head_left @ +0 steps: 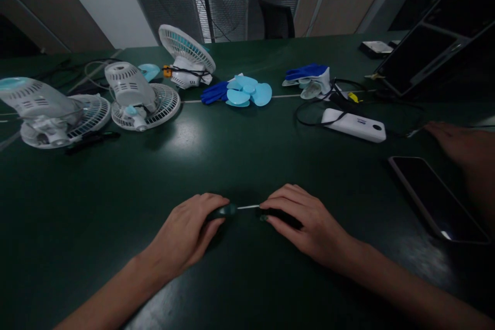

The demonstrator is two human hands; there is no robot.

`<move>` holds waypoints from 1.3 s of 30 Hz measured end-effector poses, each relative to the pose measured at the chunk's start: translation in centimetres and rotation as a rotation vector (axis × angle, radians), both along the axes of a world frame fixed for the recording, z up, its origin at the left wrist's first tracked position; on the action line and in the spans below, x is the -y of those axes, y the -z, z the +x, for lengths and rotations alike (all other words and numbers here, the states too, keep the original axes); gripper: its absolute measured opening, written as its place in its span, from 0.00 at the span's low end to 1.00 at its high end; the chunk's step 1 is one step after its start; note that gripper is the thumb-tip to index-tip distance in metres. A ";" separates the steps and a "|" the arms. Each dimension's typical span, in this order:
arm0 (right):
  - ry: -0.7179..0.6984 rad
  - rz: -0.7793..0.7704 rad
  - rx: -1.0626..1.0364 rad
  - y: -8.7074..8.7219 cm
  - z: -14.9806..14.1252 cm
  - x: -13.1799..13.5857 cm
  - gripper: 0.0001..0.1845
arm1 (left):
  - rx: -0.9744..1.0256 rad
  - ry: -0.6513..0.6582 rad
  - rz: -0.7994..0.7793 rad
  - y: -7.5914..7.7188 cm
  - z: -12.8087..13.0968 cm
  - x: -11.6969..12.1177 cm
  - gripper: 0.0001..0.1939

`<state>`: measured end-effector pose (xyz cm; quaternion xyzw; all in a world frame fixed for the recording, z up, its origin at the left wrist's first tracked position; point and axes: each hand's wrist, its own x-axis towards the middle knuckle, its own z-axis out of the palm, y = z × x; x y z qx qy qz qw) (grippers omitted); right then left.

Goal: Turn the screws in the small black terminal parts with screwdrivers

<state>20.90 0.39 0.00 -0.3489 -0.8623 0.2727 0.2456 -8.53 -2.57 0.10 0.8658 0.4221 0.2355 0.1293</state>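
Low over the table, my left hand (193, 224) is closed around the dark green handle of a screwdriver (248, 207). Its thin metal shaft points right, towards my right hand (305, 221). The fingertips of that hand are bent at the far end of the shaft, where the tip is hidden. A small dark piece (264, 217) with a greenish spot shows between its thumb and fingers; I cannot make out what it is.
Partly dismantled fans (145, 103) stand at the left, with another fan (187, 54) behind. A blue fan blade (249, 91), gloves (309, 75), a white power bank-like box (353, 125) and cables lie across the back. Right are a phone (436, 198) and another person's hand (450, 139).
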 end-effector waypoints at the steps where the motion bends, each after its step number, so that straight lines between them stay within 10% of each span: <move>1: -0.001 -0.008 0.002 -0.1 0.0 0.0 0.14 | 0.044 -0.037 -0.006 0.0 -0.2 0.1 0.16; 12: 0.018 0.011 0.019 -0.2 0.0 0.1 0.14 | -0.234 -0.167 -0.084 -0.1 1.4 -0.5 0.06; 26: 0.504 0.288 0.253 0.2 3.8 -2.6 0.23 | -0.396 -0.221 -0.110 0.4 0.9 -0.2 0.12; 33: -0.315 0.361 0.258 -1.6 -0.9 2.3 0.21 | -0.373 -0.245 -0.063 0.6 1.0 -0.2 0.10; 39: -0.241 0.340 0.325 -0.8 -0.4 1.3 0.21 | -0.370 -0.260 -0.071 0.4 1.0 -0.1 0.10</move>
